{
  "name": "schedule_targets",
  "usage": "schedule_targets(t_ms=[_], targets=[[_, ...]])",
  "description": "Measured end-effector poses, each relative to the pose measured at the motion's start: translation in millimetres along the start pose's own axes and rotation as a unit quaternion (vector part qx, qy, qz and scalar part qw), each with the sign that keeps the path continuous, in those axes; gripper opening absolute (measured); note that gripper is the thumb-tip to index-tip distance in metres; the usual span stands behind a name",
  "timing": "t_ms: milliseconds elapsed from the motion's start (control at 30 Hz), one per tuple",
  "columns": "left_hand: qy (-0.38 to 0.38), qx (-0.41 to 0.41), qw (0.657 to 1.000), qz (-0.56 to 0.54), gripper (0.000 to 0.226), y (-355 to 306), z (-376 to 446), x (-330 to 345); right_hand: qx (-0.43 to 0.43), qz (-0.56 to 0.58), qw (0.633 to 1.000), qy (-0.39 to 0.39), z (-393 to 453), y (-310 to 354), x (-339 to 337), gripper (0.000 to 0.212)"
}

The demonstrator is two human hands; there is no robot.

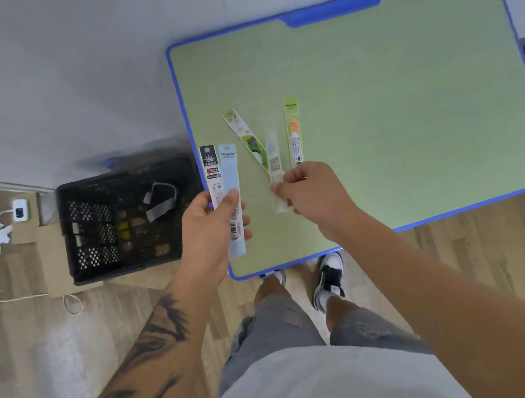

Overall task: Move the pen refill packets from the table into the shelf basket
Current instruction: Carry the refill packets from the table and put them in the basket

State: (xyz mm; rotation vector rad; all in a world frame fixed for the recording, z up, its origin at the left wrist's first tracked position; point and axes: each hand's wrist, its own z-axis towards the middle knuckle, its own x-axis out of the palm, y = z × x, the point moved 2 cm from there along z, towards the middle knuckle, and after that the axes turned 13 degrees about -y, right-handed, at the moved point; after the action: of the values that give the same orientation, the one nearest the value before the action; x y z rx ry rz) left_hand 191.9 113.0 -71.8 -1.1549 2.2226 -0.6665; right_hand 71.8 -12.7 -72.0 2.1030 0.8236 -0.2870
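Room: wood-look floor (37,358) and a pale wall are filling the head view; I am standing at a green table (395,107) with a blue rim.
Left hand: my left hand (210,228) is gripping two packets side by side, a black-and-white packet (211,169) and a pale blue packet (230,176), at the table's left edge.
Right hand: my right hand (314,193) is pinching a clear packet (273,158) by its near end.
Table: a green cartoon packet (246,139) and a yellow-green packet (293,127) are lying either side of the clear one.
Basket: a black basket (102,225) is sitting on the floor left of the table.
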Motion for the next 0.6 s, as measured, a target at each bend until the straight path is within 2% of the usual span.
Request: schedule_targets(t_ms=[67,200,267,433,600], targets=[[0.021,0.019,0.999,0.016,0.017,-2,-18,16,0.013,0.075,0.997,-0.003,-15,0,-36,0.019],[0.087,0.054,0.994,0.039,0.006,-6,-74,75,-0.005,0.155,0.987,-0.031,-46,-17,-118,0.019],[0.13,0.071,0.988,0.05,0.007,-3,-111,111,-0.009,0.185,0.981,-0.055,-60,-40,-162,0.021],[0.248,0.099,0.959,0.093,0.009,36,-233,208,-0.029,0.258,0.955,-0.144,-101,-128,-288,0.018],[0.344,0.096,0.923,0.142,0.023,120,-367,305,-0.041,0.307,0.923,-0.227,-150,-234,-422,0.016]])
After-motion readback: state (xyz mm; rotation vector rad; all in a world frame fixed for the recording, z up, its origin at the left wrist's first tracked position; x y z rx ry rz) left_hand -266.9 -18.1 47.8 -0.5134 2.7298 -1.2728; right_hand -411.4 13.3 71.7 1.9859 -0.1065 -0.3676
